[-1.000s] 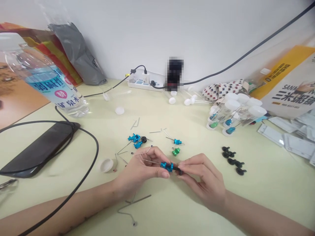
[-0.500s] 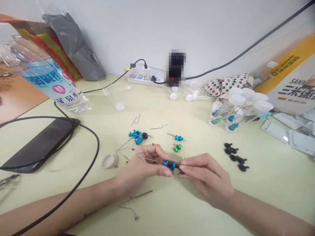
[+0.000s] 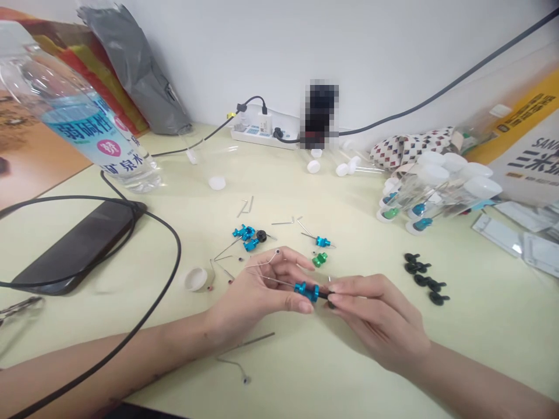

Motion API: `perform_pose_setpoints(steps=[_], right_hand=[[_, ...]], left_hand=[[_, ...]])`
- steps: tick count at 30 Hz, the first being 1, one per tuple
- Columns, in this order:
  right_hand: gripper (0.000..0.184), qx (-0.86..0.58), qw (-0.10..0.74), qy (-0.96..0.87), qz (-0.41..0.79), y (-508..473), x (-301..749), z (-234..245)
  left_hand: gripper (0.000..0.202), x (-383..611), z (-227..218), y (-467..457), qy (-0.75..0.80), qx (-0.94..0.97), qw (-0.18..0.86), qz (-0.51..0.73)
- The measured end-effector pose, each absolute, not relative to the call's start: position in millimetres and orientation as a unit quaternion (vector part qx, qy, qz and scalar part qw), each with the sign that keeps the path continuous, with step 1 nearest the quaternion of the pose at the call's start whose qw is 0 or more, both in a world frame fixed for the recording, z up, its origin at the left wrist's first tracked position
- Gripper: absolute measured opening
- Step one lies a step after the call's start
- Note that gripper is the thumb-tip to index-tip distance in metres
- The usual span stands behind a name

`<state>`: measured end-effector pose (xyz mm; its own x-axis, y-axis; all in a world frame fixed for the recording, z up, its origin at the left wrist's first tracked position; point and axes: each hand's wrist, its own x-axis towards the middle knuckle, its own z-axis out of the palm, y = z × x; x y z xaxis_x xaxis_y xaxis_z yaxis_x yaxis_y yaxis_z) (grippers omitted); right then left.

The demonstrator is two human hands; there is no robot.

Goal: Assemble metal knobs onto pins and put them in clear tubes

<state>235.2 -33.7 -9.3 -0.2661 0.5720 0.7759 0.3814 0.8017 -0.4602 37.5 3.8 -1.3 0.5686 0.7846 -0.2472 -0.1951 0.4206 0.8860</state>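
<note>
My left hand holds a small blue metal fitting beside its thumb, its index finger raised off the part. A thin bent metal rod runs from the fitting back across the palm. My right hand pinches a black thumbscrew-like piece, whose dark stem meets the fitting's right end. Whether the stem sits inside is hard to tell. Beyond the hands lie a green fitting, another blue fitting with a thin rod, and a cluster of blue fittings.
Several black thumbscrew-like pieces lie at right, before capped clear tubes holding fittings. A white cap and a bent rod are near my left arm. A black cable loops over a phone; a water bottle stands behind.
My left index finger has lifted away from the blue fitting. More of the black stem shows between the fitting and my right fingers. The whole view has shifted slightly.
</note>
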Motion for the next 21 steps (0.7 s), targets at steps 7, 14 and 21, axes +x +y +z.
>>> perform_pose_setpoints(steps=[7,14,21], right_hand=[[0.041,-0.286,0.536,-0.783,0.133,-34.1,235.0,-11.3],[0.040,-0.278,0.540,-0.783,0.133,-35.1,235.2,-12.8],[0.037,-0.284,0.535,-0.787,0.119,-35.4,234.6,-10.8]], left_hand=[[0.026,37.9,-2.2,2.4,0.320,0.447,0.768,0.327],[0.024,38.1,1.5,3.6,0.333,0.444,0.768,0.320],[0.022,38.6,1.6,3.8,0.326,0.449,0.768,0.320]])
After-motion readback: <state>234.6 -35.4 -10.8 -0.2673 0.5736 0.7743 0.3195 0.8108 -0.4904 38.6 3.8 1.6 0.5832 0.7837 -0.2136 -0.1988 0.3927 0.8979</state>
